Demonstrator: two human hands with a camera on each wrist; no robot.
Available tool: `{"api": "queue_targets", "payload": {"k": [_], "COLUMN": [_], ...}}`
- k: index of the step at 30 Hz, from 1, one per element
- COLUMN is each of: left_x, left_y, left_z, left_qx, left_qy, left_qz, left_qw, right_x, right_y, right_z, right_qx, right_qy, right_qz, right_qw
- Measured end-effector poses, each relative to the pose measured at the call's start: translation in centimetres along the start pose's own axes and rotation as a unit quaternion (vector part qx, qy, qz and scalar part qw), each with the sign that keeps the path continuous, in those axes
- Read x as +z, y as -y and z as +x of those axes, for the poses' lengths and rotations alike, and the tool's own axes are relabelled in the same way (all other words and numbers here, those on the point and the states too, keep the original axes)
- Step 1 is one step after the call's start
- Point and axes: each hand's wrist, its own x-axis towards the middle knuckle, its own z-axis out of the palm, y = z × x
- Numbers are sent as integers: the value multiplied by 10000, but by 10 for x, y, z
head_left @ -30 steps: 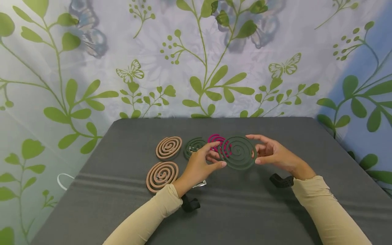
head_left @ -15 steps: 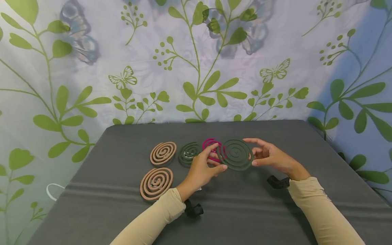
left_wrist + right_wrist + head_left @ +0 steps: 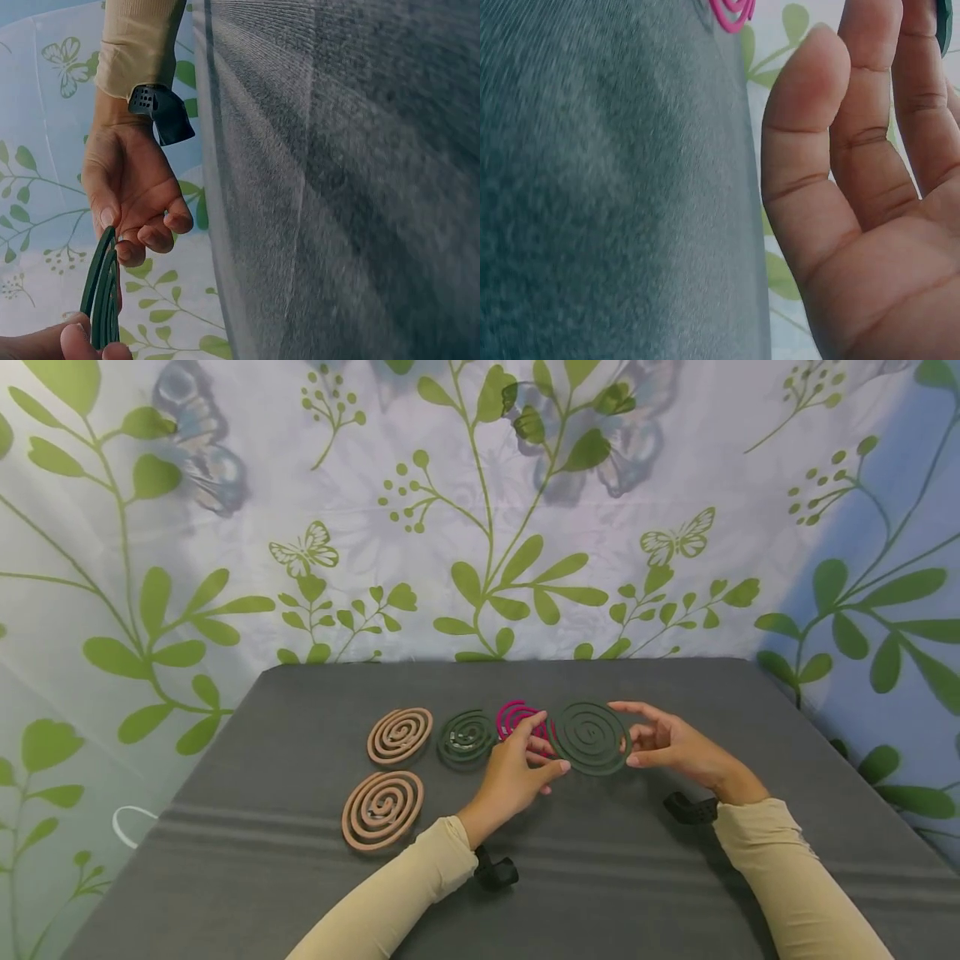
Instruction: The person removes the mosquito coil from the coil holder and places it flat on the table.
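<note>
A dark green mosquito coil is held up over the table, its flat face toward the head camera. My left hand pinches its left edge between thumb and fingers. At the opposite edge, my right hand grips it with thumb and fingertips. The left wrist view shows the green coil edge-on between both hands. Behind my left fingers lies a pink coil, partly covered. Another green coil rests left of it, with small shiny metal bits at its middle.
Two brown coils lie at the left of the grey table, one farther back and one nearer. Black wrist mounts hang below both wrists. A leaf-patterned cloth stands behind the table's far edge.
Both hands and the held green coil have shifted slightly right over the table. The green coil lying on the table is now more fully uncovered. The head view has tilted a little.
</note>
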Motion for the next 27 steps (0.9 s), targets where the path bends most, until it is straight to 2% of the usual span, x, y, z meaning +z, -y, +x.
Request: {"api": "queue_targets", "payload": {"k": [7,14,20,27], "left_x": [12,23,30,40], "left_y": [2,2,4,8], "left_z": [3,9,16,23], "left_qx": [-15,-44,-36,-423], "left_qy": [121,86,-67,-208], "left_qz": [-80,-131,-187,-569], "left_qw": [9999,9999,9998,9973], "right_x": [-2,-8,-14,-17], "right_y": [-2,-6,-10,-16], "right_z": [-3,-7,-10,-15], "right_qx": [97,105,174,440], "right_qy": [-204,-291,-428,-547], "right_qz": [-159,-119,-91,-135], "right_qw": [9996,9995,9989,9974]}}
